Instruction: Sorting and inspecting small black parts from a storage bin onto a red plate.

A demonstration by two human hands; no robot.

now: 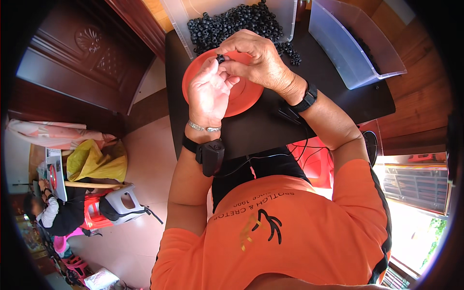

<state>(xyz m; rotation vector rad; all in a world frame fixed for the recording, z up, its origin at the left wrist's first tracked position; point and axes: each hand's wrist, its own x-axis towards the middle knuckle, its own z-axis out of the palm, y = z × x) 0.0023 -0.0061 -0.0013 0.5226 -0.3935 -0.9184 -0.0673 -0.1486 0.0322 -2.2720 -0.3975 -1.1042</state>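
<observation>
Above an orange-red round plate or lid (246, 99), both of my hands meet at a small black ring-shaped part (220, 59). My left hand (208, 92) has its palm turned up, and its fingertips close on the part from the near left side. From the right, my right hand (258, 55) pinches the same part between thumb and forefinger. Just beyond the hands, a clear plastic bin (176, 21) holds a heap of similar black parts (232, 26). A few more loose black parts (291, 54) lie on the dark table (338, 104) by the bin's right corner.
A second translucent bin (340, 50) with dark pieces inside stands tilted at the right. A black device (289, 115) with a cable lies near the table's front edge. Red plastic (316, 166) shows below the table. Far left, another person (60, 212) sits at a desk.
</observation>
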